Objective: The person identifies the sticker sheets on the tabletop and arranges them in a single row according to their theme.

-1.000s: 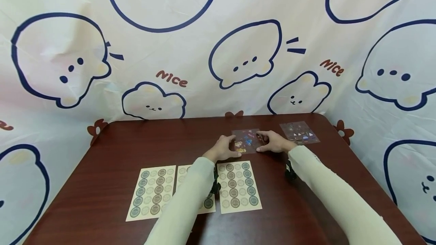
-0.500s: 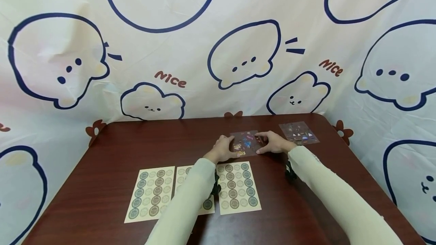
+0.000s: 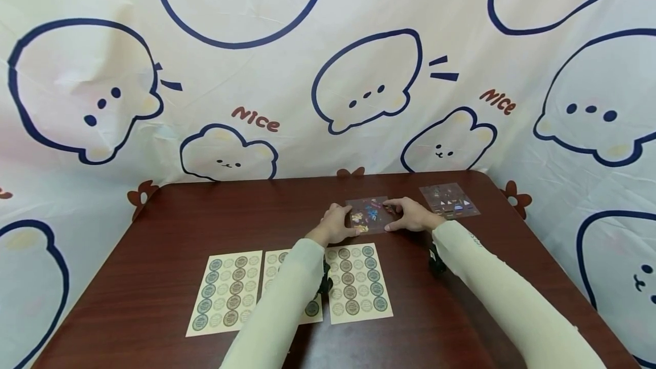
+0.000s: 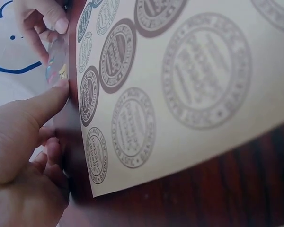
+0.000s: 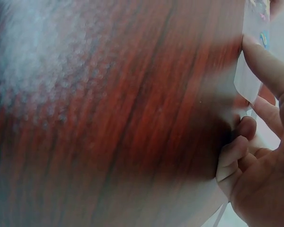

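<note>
A clear sticker sheet (image 3: 371, 218) with small colourful pictures lies between my hands towards the back of the table. My left hand (image 3: 334, 225) holds its left side, the thumb at the near corner and the fingers further back. Opposite, my right hand (image 3: 411, 214) grips the right side between thumb and index finger. In the right wrist view the thumb presses the edge of the sheet (image 5: 248, 78), with the index fingertip at a corner and the other fingers curled below. The left wrist view shows the left thumb (image 4: 47, 101) at the sheet's near edge.
Cream sheets of round stickers lie nearer me: one at left (image 3: 225, 292), a middle one (image 3: 271, 266) partly under my left forearm, and one at right (image 3: 359, 283). Another clear sticker sheet (image 3: 450, 199) lies at the back right of the brown table (image 3: 205, 209). A patterned cloth (image 3: 292, 84) hangs behind.
Both hands keep their hold. The clear sheet sits very slightly closer to me than a second ago. The other sheets have not moved.
</note>
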Motion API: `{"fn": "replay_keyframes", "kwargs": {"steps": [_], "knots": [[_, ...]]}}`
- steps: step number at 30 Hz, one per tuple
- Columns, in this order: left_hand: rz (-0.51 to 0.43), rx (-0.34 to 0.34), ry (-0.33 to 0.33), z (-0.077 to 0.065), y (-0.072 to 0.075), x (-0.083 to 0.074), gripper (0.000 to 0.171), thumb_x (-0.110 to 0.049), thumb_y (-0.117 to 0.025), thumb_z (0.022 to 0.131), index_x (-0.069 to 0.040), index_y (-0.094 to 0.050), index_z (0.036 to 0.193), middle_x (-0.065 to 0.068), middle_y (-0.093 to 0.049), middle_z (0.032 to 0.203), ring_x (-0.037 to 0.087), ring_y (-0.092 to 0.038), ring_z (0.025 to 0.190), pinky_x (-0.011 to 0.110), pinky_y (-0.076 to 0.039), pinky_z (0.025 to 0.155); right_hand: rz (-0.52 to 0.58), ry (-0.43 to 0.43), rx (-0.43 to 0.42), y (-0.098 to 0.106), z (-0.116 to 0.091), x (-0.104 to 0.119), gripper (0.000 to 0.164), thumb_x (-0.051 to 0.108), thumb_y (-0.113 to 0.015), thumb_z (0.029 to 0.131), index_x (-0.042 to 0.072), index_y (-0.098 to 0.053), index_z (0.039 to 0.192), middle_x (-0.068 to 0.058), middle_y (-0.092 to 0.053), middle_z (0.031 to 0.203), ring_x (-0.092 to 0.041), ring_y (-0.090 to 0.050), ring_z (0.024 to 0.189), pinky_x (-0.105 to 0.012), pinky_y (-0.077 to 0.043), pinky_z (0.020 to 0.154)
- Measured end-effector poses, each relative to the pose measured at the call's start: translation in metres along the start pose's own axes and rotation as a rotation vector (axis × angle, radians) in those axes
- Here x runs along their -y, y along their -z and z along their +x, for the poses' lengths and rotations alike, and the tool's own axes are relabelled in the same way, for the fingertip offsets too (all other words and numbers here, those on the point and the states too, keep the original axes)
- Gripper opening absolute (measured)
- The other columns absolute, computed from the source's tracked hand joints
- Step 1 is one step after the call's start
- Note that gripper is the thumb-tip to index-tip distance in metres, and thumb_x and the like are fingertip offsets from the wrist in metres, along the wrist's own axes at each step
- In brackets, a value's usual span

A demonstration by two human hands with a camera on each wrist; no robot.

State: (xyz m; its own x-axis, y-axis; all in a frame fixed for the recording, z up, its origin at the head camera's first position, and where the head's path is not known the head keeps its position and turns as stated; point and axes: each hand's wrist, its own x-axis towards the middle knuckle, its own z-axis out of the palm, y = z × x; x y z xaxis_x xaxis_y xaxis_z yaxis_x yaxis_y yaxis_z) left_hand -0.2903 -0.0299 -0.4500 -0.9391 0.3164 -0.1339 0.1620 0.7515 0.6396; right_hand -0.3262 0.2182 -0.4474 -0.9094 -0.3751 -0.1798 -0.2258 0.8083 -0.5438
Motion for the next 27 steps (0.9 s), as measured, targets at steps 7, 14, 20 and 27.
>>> {"fn": "replay_keyframes", "kwargs": {"steps": [7, 14, 20, 27], "knots": [[0.016, -0.01, 0.006, -0.001, 0.001, -0.001, 0.072, -0.029, -0.071, 0.096, -0.008, -0.038, 0.156, 0.02, -0.039, 0.151, 0.036, -0.043, 0.137, 0.051, -0.038, 0.113, -0.027, -0.019, -0.016, 0.0, -0.001, 0.006, 0.071, 0.025, -0.08, 0.088, 0.005, -0.049, 0.149, -0.025, -0.057, 0.129, -0.032, -0.055, 0.112, -0.052, -0.045, 0.104], [0.019, -0.009, 0.004, -0.001, 0.0, -0.001, 0.07, -0.028, -0.07, 0.096, -0.008, -0.038, 0.156, 0.02, -0.04, 0.153, 0.038, -0.042, 0.139, 0.053, -0.036, 0.115, -0.046, -0.04, -0.016, -0.001, 0.001, 0.011, 0.069, 0.023, -0.079, 0.089, 0.004, -0.049, 0.148, -0.02, -0.061, 0.118, -0.028, -0.055, 0.103, -0.047, -0.047, 0.098], [0.018, -0.009, 0.014, -0.003, 0.0, -0.003, 0.07, -0.027, -0.07, 0.096, -0.008, -0.038, 0.156, 0.019, -0.041, 0.153, 0.039, -0.04, 0.142, 0.054, -0.034, 0.117, -0.028, -0.034, -0.025, -0.003, 0.001, 0.011, 0.067, 0.018, -0.079, 0.089, 0.003, -0.05, 0.147, -0.013, -0.058, 0.102, -0.025, -0.052, 0.092, -0.039, -0.044, 0.087], [0.011, -0.012, 0.012, -0.002, 0.002, -0.005, 0.07, -0.026, -0.071, 0.096, -0.008, -0.039, 0.155, 0.018, -0.044, 0.151, 0.039, -0.04, 0.142, 0.055, -0.034, 0.117, 0.031, -0.018, -0.045, -0.003, 0.001, 0.01, 0.065, 0.014, -0.078, 0.089, 0.001, -0.05, 0.147, -0.011, -0.056, 0.098, -0.023, -0.051, 0.09, -0.037, -0.042, 0.085]]}}
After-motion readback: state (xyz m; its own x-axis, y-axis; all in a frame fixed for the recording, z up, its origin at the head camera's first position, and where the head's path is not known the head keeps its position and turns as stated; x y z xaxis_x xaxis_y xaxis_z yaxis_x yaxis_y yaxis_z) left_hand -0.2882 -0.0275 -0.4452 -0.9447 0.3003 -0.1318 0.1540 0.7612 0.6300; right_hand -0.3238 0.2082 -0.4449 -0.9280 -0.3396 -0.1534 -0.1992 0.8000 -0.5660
